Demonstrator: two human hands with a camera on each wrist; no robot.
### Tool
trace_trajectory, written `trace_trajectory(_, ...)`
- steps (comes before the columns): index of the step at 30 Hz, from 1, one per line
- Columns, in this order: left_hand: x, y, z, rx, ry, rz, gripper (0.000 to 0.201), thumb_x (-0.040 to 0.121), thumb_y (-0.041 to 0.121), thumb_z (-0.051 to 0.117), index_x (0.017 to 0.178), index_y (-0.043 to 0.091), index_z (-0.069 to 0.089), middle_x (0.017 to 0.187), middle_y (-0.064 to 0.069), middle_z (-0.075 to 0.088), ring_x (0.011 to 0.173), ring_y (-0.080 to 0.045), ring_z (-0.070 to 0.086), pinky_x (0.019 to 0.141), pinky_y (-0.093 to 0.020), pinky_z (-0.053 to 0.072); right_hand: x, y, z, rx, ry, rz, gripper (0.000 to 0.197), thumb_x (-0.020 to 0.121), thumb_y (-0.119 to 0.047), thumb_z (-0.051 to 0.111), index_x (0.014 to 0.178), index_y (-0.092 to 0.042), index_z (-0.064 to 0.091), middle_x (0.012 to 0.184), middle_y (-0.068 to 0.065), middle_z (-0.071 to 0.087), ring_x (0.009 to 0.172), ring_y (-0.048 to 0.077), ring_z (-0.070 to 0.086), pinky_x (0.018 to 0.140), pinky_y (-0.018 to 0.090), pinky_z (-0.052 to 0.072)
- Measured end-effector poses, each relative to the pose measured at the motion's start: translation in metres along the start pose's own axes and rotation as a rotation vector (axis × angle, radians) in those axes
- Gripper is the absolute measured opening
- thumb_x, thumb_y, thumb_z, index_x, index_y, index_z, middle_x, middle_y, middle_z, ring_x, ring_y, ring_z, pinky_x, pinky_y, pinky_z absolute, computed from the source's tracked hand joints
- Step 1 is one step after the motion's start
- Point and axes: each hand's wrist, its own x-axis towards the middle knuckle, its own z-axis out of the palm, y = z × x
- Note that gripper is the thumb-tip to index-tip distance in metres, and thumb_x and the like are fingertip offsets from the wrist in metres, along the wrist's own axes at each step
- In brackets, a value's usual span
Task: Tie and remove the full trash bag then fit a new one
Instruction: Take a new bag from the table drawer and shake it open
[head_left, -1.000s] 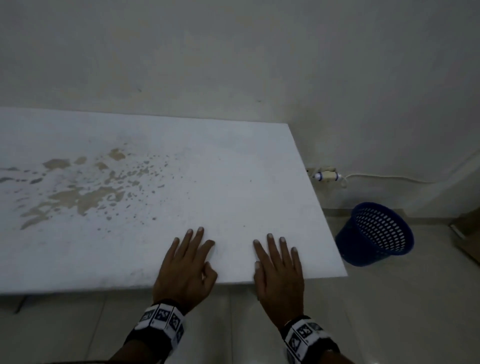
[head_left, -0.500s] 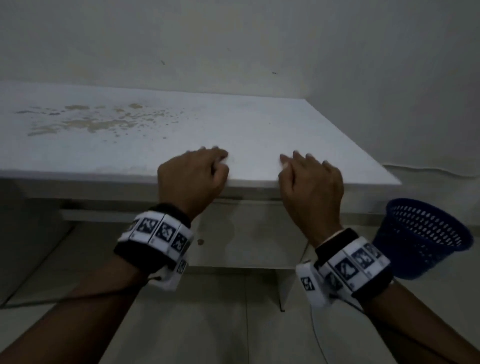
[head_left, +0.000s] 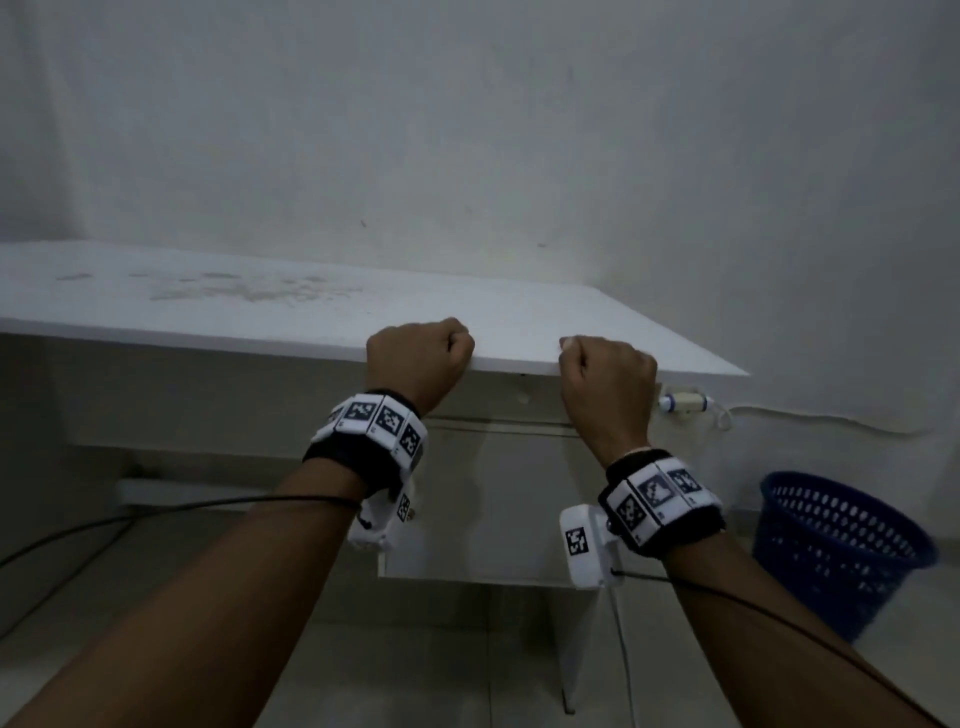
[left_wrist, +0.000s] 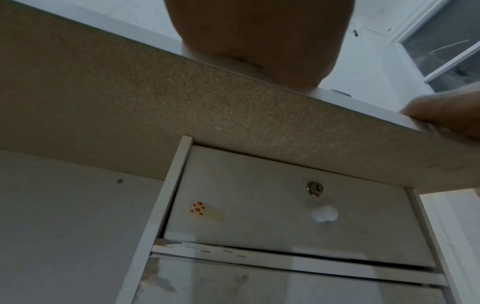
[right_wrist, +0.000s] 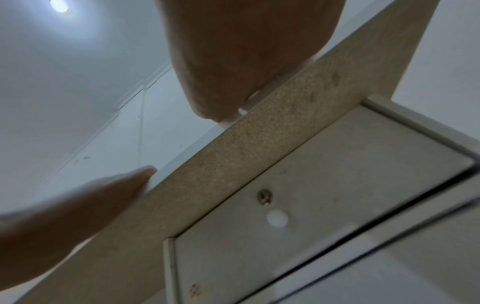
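The blue perforated wastebasket stands on the floor, without visible bag. My left hand and right hand, fingers curled, grip the white desk edge, well apart from it.

Dark blue perforated trash basket, upright on the floor by the wall, right of the desk.

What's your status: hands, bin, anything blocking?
Both hands, left hand and right hand, fisted at the desk edge, holding nothing. Blue bin on floor, right, untouched; no bag visible. Nothing blocking.
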Motion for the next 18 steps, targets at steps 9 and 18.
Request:
trace_trajectory(9, 0.0, -0.003, 0.005, -0.024, 0.095, 0.013, 0.041, 0.085, 0.033, 0.032, 0.09, 0.028, 0.073, 0.063, 0.004, 0.067, 0.055, -0.018, 0.058, 0.051, -0.022, 0.032, -0.088, -0.013, 0.055, 0.019, -0.164, -0.137, 0.033, 0.087, -0.025, 0.054, 0.119, -0.017, 0.061, 0.114, 0.006, 0.062, 0.102, 0.027, 0.059, 0.083, 0.04, 0.048)
trace_trajectory(18, 0.001, -0.005, 0.009, -0.031, 0.139, 0.038, 0.039, 0.085, 0.032, 0.033, 0.087, 0.027, 0.072, 0.059, 0.004, 0.065, 0.052, -0.018, 0.057, 0.052, -0.024, 0.042, -0.047, 0.005, 0.096, 0.017, -0.292, 0.022, 0.033, 0.094, -0.006, 0.051, 0.124, -0.003, 0.062, 0.119, 0.022, 0.063, 0.105, 0.039, 0.062, 0.089, 0.04, 0.051)
